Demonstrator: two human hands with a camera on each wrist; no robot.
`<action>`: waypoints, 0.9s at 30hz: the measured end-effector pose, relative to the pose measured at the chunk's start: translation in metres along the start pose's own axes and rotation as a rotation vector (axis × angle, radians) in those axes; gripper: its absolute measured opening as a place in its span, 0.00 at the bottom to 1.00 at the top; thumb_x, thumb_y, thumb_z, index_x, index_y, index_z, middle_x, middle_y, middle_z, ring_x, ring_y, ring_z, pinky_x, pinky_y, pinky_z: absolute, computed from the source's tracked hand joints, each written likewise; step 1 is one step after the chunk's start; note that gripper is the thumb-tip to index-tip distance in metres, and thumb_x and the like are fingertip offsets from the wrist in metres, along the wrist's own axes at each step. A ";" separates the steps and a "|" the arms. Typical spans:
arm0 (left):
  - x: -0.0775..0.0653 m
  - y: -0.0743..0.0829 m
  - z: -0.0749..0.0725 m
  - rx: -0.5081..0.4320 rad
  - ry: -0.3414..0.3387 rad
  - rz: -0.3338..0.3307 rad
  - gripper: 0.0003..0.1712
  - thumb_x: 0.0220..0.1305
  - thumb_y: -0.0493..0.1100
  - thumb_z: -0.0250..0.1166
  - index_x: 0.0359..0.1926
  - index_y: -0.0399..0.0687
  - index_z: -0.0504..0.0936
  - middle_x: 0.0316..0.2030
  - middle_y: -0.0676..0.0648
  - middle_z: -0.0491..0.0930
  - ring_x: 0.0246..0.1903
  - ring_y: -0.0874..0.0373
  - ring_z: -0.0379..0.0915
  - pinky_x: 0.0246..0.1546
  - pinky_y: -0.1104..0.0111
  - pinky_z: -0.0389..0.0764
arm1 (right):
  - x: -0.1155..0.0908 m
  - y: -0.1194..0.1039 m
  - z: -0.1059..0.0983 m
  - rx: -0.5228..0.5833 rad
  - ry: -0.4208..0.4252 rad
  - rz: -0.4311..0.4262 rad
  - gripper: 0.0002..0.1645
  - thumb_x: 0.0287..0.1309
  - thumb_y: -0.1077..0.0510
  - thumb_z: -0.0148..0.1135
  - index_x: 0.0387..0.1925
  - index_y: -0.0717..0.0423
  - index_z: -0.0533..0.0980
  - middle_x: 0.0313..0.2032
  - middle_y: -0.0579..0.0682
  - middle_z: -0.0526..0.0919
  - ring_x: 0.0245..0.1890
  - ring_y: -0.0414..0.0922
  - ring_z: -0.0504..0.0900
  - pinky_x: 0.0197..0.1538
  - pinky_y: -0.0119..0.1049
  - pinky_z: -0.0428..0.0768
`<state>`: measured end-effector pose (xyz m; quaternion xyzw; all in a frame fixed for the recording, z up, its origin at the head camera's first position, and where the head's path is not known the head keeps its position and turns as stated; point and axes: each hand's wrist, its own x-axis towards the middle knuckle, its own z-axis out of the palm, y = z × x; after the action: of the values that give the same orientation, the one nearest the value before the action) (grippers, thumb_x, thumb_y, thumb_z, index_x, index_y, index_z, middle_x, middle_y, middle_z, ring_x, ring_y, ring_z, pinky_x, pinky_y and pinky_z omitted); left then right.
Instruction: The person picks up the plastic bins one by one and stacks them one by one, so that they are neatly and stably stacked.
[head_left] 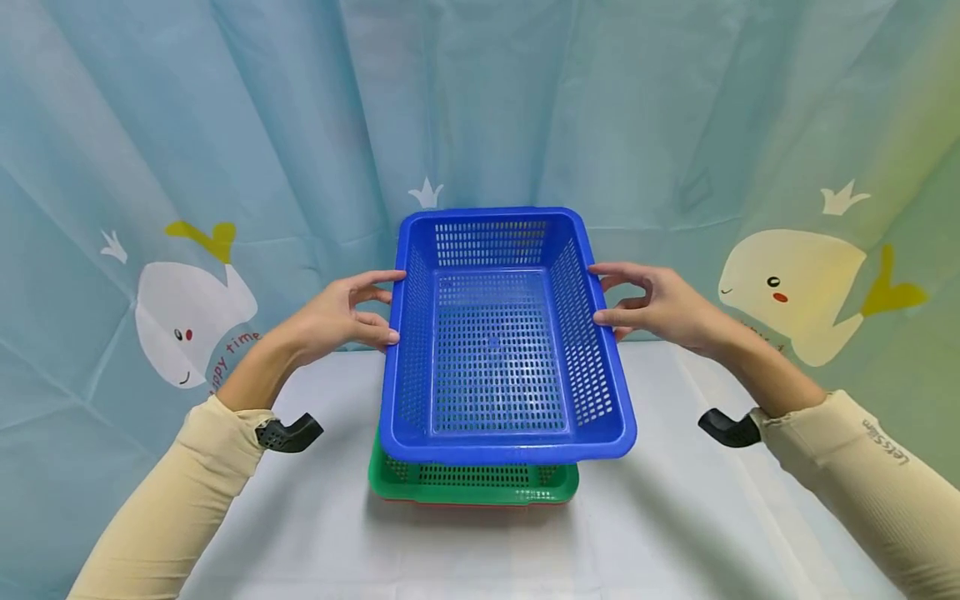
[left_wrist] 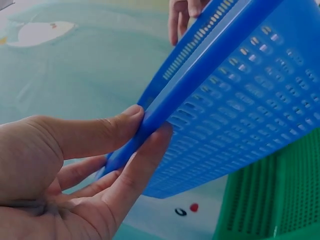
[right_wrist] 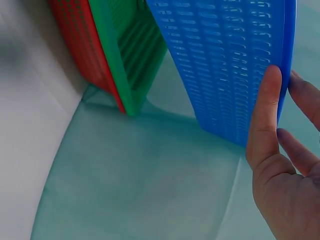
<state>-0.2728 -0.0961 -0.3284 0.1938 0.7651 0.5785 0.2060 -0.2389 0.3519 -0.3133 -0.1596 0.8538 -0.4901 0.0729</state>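
A blue plastic basket (head_left: 495, 450) with slotted walls is held up in front of the curtain, its open top facing the head camera. My left hand (head_left: 337, 312) pinches its left rim; in the left wrist view the thumb (left_wrist: 100, 134) lies on one side of the rim and a finger on the other. On the opposite rim my right hand (head_left: 660, 304) has its grip, fingers on both sides in the right wrist view. Below the blue basket a green basket (head_left: 472, 493) sits nested in a red basket (right_wrist: 75, 45), both largely hidden in the head view.
The nested baskets stand on a white tabletop (head_left: 690, 517). Behind it hangs a pale blue curtain (head_left: 480, 108) printed with white whales. A black curved piece (head_left: 291, 433) sticks out from the left sleeve, and a similar black piece (head_left: 729, 427) from the right.
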 end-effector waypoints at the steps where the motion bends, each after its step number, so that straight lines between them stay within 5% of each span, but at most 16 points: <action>1: -0.002 -0.002 -0.002 -0.002 -0.002 -0.005 0.52 0.60 0.29 0.74 0.80 0.55 0.59 0.66 0.38 0.65 0.42 0.45 0.87 0.51 0.51 0.86 | 0.002 0.001 0.003 0.010 -0.010 -0.004 0.42 0.64 0.62 0.71 0.75 0.58 0.64 0.59 0.64 0.74 0.38 0.52 0.90 0.43 0.46 0.89; 9: -0.011 -0.018 -0.010 -0.002 -0.017 -0.027 0.53 0.59 0.29 0.74 0.80 0.53 0.57 0.67 0.36 0.64 0.43 0.43 0.86 0.50 0.50 0.86 | 0.010 0.008 0.019 0.064 -0.069 -0.013 0.44 0.63 0.61 0.72 0.75 0.61 0.62 0.58 0.66 0.74 0.36 0.52 0.90 0.42 0.48 0.89; 27: -0.006 -0.051 -0.006 -0.027 -0.057 -0.081 0.53 0.58 0.29 0.75 0.79 0.51 0.58 0.65 0.34 0.65 0.46 0.43 0.86 0.52 0.44 0.84 | 0.007 0.041 0.041 0.082 -0.077 0.036 0.44 0.62 0.58 0.73 0.75 0.60 0.63 0.58 0.66 0.74 0.36 0.55 0.90 0.42 0.47 0.89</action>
<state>-0.2742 -0.1172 -0.3757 0.1762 0.7582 0.5742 0.2539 -0.2420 0.3352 -0.3692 -0.1599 0.8322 -0.5169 0.1210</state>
